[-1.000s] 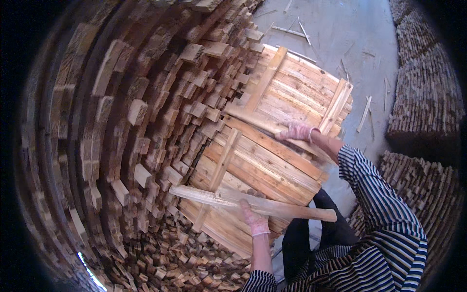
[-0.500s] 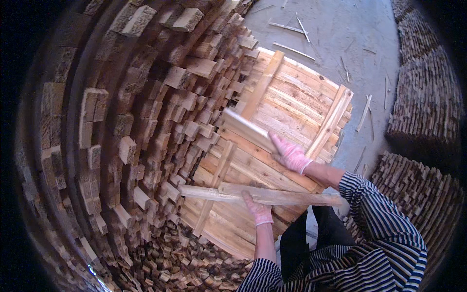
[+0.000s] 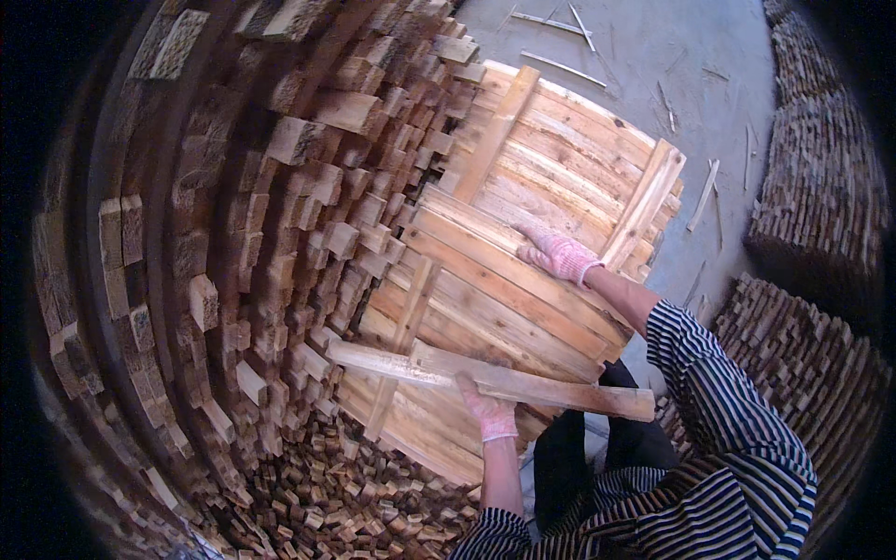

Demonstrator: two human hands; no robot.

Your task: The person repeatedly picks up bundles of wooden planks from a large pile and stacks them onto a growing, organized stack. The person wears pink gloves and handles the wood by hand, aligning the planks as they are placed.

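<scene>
My left hand (image 3: 487, 411), in a pink-and-white glove, is closed under two rough wooden boards (image 3: 551, 389) that overlap lengthwise and slant across the near panel. My right hand (image 3: 563, 257), gloved alike, grips another wooden board (image 3: 471, 217) from above, its thumb along the near edge. That board lies flat across slatted wooden panels, alongside an orange-brown board (image 3: 495, 271). The far panel (image 3: 569, 149) has two crosswise battens. The near panel (image 3: 504, 322) has a batten (image 3: 403, 327) on its left; the held boards cover part of it.
A tall stack of wooden slats (image 3: 317, 187) with uneven jutting ends rises close on the left. Short wood ends (image 3: 364, 504) fill the lower left. More slat stacks (image 3: 812, 187) stand at the right. Thin offcuts (image 3: 705, 196) lie scattered on the grey floor (image 3: 644, 47).
My right hand has brought its board down from a raised tilt to lie flat on the panels. The right end of the boards in my left hand has dipped toward me.
</scene>
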